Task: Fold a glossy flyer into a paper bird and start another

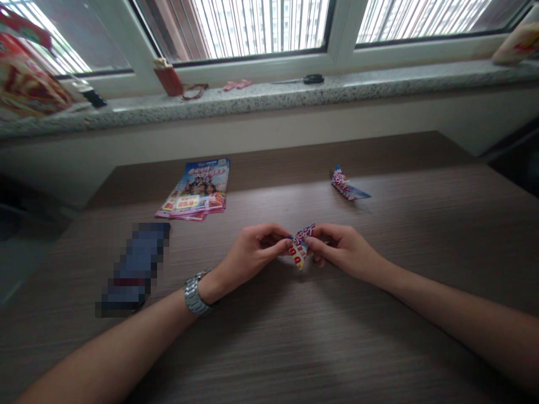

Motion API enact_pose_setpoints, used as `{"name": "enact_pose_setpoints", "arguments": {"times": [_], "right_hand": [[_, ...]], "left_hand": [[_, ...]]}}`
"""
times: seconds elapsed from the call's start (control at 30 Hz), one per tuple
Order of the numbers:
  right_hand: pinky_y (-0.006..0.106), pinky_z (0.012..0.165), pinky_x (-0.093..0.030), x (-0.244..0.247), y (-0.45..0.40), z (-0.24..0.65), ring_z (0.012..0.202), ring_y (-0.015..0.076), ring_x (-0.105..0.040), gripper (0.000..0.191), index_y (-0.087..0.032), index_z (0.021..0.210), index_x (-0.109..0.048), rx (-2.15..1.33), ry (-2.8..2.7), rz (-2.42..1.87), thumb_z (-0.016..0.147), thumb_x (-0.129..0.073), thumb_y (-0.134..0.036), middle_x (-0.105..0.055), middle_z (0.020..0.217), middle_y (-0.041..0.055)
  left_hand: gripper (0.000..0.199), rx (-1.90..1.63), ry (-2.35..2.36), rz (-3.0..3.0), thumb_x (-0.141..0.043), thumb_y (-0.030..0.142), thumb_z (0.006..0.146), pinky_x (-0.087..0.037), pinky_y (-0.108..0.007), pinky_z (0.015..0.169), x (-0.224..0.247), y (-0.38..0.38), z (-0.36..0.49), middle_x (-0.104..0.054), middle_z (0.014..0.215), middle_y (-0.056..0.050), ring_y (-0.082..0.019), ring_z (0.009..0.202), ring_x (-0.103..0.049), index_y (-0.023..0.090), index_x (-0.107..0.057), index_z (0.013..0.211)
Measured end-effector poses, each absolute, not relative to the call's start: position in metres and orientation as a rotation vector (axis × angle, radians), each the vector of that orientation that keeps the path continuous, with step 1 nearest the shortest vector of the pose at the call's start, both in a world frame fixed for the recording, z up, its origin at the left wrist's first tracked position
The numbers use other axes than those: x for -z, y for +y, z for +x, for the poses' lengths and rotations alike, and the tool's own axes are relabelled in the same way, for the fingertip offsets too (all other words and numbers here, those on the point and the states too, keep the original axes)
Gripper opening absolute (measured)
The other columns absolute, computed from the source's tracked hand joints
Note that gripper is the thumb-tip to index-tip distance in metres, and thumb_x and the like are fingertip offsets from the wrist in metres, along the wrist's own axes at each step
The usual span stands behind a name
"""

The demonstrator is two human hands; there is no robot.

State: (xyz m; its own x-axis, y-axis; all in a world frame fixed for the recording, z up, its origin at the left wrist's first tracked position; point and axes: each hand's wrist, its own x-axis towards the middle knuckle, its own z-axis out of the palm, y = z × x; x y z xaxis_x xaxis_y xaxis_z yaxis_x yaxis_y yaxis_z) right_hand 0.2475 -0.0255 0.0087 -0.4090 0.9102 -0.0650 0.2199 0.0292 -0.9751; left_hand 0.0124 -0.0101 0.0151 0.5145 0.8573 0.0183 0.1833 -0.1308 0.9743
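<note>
Between my two hands, a small folded paper piece (300,251) points downward like a triangle, printed in red, yellow and blue. My left hand (261,245) pinches its left corner between thumb and fingers; a metal watch is on that wrist. At the upper right corner my right hand (343,247) grips the same paper, its other fingers curled behind. Beyond the right hand lies another folded paper piece (345,186), with a pointed end standing up and a blue tail. How the held paper is folded at the back is hidden.
A stack of printed flyers (197,188) lies at the table's back left, with a pixelated dark flat object (137,266) in front. The stone windowsill (252,100) bears scissors (311,79), a red lighter-shaped item (168,78), pink pieces (238,85) and a colourful package (29,78).
</note>
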Motion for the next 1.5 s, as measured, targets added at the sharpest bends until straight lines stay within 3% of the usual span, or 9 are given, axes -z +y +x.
{"name": "enact_pose_setpoints", "arguments": {"times": [0.17,1.5], "right_hand": [[0.025,0.058,-0.053,-0.0048,-0.0242,0.2461,0.060,0.0124,-0.063,0.031,-0.019,0.095,-0.070,-1.458,-1.640,-1.145,0.093,-0.066,-0.050,-0.071,0.079,0.0012],[0.026,0.062,-0.057,-0.0046,-0.0282,0.2437,0.063,0.0132,-0.069,0.036,-0.016,0.090,-0.072,-1.572,-1.637,-1.133,0.089,-0.070,-0.052,-0.075,0.079,0.0036]], "left_hand": [[0.018,-0.802,0.940,1.617,-0.072,0.031,0.092,-0.057,-0.021,0.071,-0.0136,-0.0097,0.0125,-0.077,0.091,-0.005,-0.013,0.079,-0.071,0.014,-0.074,0.099],[0.025,-0.872,0.941,1.485,-0.074,0.036,0.090,-0.062,-0.023,0.076,-0.0079,-0.0063,0.0117,-0.078,0.095,-0.007,-0.015,0.082,-0.074,0.014,-0.071,0.103]]}}
